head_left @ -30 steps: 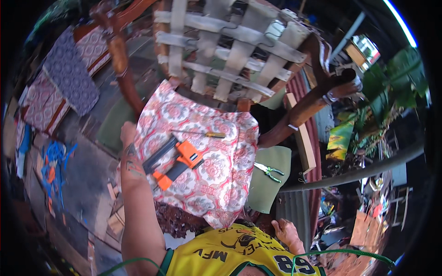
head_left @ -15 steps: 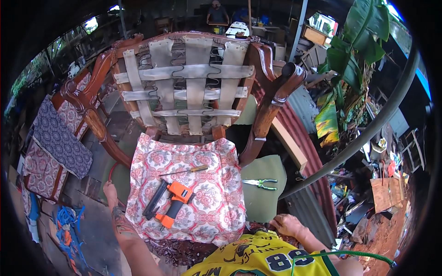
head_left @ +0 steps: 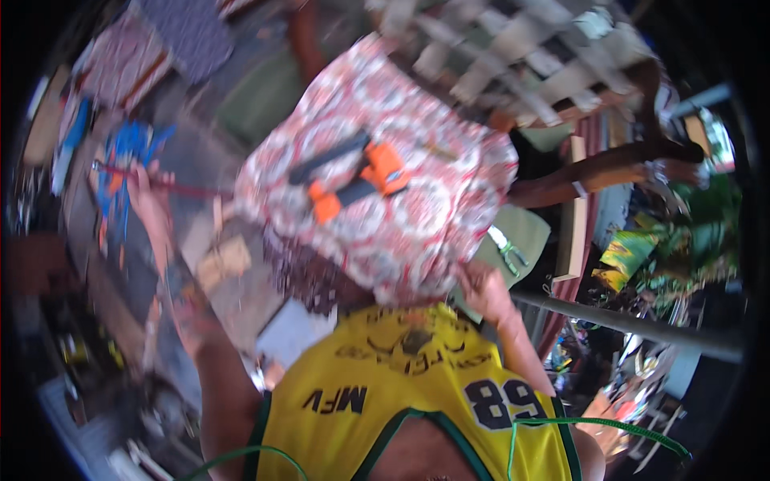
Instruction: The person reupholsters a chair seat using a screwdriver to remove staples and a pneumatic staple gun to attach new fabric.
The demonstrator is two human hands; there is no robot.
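My left hand (head_left: 148,192) is out to the left, its fingers closed round a thin dark red hose (head_left: 188,190) with a metal end. At the near right corner of the floral fabric (head_left: 417,208) is my right hand (head_left: 485,293), fingers curled on the cloth edge, somewhat blurred. The fabric drapes over the seat of a wooden chair. On it lie an orange and black staple gun (head_left: 385,167) and a screwdriver (head_left: 437,151), smeared by motion. Green-handled pliers (head_left: 507,248) rest on a green cushioned pad (head_left: 529,228) beside the seat.
The chair's webbed back (head_left: 529,60) and carved wooden arm (head_left: 609,176) rise beyond the seat. Blue strapping (head_left: 132,148) lies on the floor at left, near wood scraps (head_left: 228,260). A grey pole (head_left: 634,321) crosses at right, with plants (head_left: 642,248) and clutter behind.
The view has swung down and turned, so the chair appears tilted. My left hand has moved outward with the hose; my right hand has come to the fabric's corner.
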